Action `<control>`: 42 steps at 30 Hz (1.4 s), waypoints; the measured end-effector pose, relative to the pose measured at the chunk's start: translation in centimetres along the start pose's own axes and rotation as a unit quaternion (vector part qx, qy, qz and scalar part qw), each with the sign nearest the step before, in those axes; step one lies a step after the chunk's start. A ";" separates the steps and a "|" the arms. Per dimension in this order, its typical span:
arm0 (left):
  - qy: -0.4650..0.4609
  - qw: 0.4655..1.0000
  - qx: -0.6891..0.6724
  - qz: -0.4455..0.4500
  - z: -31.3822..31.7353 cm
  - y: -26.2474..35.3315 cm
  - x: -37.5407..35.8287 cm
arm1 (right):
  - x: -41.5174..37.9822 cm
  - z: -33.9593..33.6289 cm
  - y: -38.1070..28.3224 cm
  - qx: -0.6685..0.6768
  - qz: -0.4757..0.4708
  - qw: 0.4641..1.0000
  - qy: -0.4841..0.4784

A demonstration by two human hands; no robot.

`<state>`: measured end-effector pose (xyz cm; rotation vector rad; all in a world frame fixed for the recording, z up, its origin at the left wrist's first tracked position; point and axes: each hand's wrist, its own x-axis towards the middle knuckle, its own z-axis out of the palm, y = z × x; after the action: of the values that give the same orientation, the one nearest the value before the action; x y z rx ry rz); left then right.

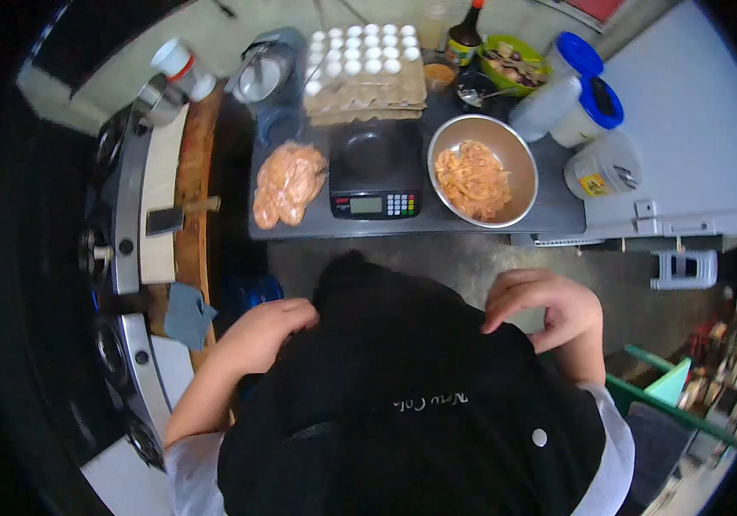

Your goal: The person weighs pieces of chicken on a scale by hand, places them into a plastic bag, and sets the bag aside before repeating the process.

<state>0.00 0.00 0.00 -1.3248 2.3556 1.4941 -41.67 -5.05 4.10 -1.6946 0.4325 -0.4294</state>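
Both my hands rest against the black apron [403,378] over my front. My left hand [270,327] is curled at the apron's left edge, fingers tucked against the cloth. My right hand [549,310] bends at the apron's upper right, fingertips pressing into the fabric. On the counter ahead stand a black digital scale [375,172], a metal bowl [519,159] holding orange shredded food, and a clear bag [287,182] of the same orange food to the left of the scale.
Stacked egg trays [367,64] stand behind the scale. White tubs with blue lids [588,99], a green bowl [515,60] and a sauce bottle [465,34] crowd the back right. A wooden board with a cleaver [178,215] lies left. A white stool [685,268] sits on the floor.
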 end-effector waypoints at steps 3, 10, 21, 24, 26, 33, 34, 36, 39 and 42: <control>0.053 0.981 -0.004 0.185 -0.4 -1.3 2.1 | 0.4 0.1 -2.2 -0.017 -0.039 0.999 0.027; -0.054 0.915 -0.130 0.379 -11.7 -2.3 3.5 | 5.2 -0.8 -3.7 -0.012 -0.172 0.985 -0.002; -0.024 0.820 -0.520 0.238 -11.1 -8.0 20.5 | 0.9 -6.9 7.1 0.066 0.014 0.968 0.242; 0.340 0.913 -0.224 0.002 -5.1 -17.5 30.5 | -1.2 -9.4 18.6 -0.117 0.230 0.778 0.573; 0.415 0.903 0.014 -0.109 -3.1 -16.3 30.1 | -2.0 -8.8 21.7 -0.113 0.267 0.764 0.577; 0.391 0.914 -0.069 -0.083 1.5 -20.2 30.8 | 5.0 -1.6 26.7 -0.162 0.163 0.923 0.309; 0.394 0.914 -0.056 -0.080 1.6 -20.1 30.7 | 6.2 -0.5 28.1 -0.154 0.163 0.925 0.307; 0.404 0.907 -0.089 -0.080 1.7 -20.2 30.6 | 8.4 0.9 30.7 -0.358 0.133 0.852 0.358; 0.441 0.892 -0.073 -0.074 1.1 -18.6 30.1 | 10.7 0.4 32.7 -0.189 0.273 0.858 0.391; 0.484 0.875 0.023 -0.005 0.0 -19.3 31.1 | 11.5 0.7 33.3 -0.194 0.285 0.828 0.443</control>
<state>-6.53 -22.72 -28.00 -2.4850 2.7909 0.8021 -32.97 -15.57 -28.40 -1.5451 1.7620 -0.6973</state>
